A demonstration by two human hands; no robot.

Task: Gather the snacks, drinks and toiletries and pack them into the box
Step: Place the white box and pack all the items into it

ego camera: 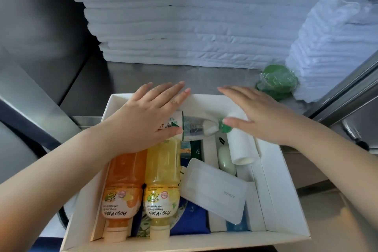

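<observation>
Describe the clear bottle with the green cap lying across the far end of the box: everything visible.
The clear bottle lies on its side across the far end of the white box, green cap pointing right. It looks like transparent plastic with a green-and-white label at its left end, partly hidden under the left hand. The right hand has its thumb at the cap. Its body rests over the top of the yellow juice bottle.

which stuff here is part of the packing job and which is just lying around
Part of the job:
white box
orange juice bottle
yellow juice bottle
clear bottle with green cap
white cylinder
white flat pouch
left hand and right hand, flat and open over the box

Lying about:
stacked white linens
green wrapped bundle
metal counter
</observation>
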